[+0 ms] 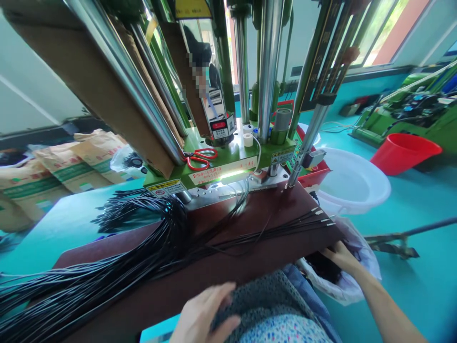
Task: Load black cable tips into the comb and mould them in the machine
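My left hand (205, 312) hovers in front of the table edge over my lap, slightly blurred, with thumb and fingers apart and nothing between them. At the table's right corner my right hand (339, 257) reaches down into a bin (369, 274) lined with a white bag, which has dark contents. Its fingertips are hidden there, so I cannot tell whether they hold anything. Black cables (157, 243) lie across the brown tabletop (214, 276) in a thick bundle on the left. Several cables with light tips (323, 220) stretch to the right corner. Other cable ends (243, 193) sit in the lit press opening.
A green press (232, 155) with steel columns stands behind the table. Red-handled scissors (202, 159) lie on its plate. To the right are a white tub (352, 178), a red bucket (402, 155) and a metal bar (428, 228). Sacks (67, 166) stand left.
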Action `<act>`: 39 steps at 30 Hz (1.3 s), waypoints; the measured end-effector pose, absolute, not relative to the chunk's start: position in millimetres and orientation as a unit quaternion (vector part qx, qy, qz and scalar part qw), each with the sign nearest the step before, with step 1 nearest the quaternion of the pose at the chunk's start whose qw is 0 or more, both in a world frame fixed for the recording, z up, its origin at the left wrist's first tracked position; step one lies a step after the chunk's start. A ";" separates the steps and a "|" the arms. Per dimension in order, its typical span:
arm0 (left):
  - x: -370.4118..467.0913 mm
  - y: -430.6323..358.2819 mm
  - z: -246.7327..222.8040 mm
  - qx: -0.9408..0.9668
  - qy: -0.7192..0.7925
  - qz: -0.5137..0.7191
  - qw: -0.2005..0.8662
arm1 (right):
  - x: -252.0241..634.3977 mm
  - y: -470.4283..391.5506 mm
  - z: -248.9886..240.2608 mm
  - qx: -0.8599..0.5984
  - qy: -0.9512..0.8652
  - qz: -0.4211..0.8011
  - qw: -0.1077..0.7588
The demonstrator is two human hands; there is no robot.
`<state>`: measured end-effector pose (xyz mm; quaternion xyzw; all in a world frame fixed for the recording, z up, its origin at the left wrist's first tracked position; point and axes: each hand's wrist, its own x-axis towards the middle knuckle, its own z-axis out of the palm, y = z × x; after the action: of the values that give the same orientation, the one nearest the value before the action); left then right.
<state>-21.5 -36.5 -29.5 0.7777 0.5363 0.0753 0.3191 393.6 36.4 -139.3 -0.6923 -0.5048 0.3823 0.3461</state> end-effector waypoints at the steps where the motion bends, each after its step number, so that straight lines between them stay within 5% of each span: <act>1: -0.2 -18.6 -23.2 0.811 0.516 0.102 0.256 | 393.7 37.0 -139.8 -0.689 -0.518 0.374 0.343; 6: 80.9 50.5 -14.6 0.849 0.523 0.065 0.034 | 398.4 30.4 -133.8 -0.679 -0.614 0.273 0.297; 15: 93.9 64.9 -24.0 0.914 0.400 -0.034 0.060 | 418.0 -22.2 -91.5 -0.694 -0.676 0.178 0.171; 19: 81.4 78.6 -4.0 0.881 0.423 0.040 0.209 | 381.4 -32.7 -42.6 -0.670 -0.634 0.291 0.253; 25: 59.3 78.7 22.2 0.772 0.421 0.163 0.447 | 290.3 12.7 -26.1 -0.323 -0.435 0.685 0.486; 30: 52.3 36.5 1.1 0.762 0.456 0.156 0.432 | 261.5 68.0 -5.7 -0.171 -0.312 0.693 0.627; 33: 48.7 13.4 -20.4 0.737 0.479 0.109 0.464 | 260.5 71.0 13.8 -0.180 -0.374 0.702 0.578; 36: 54.7 6.0 -23.6 0.689 0.394 0.048 0.606 | 252.7 56.7 16.9 -0.200 -0.521 0.695 0.453; 39: 77.2 10.4 -9.9 0.587 0.289 0.147 0.742 | 241.5 43.1 4.3 -0.256 -0.626 0.640 0.365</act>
<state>77.2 10.4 -9.9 0.5871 0.2894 0.1466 0.7417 241.5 43.1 4.3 -0.2563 -0.6259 0.6401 0.3646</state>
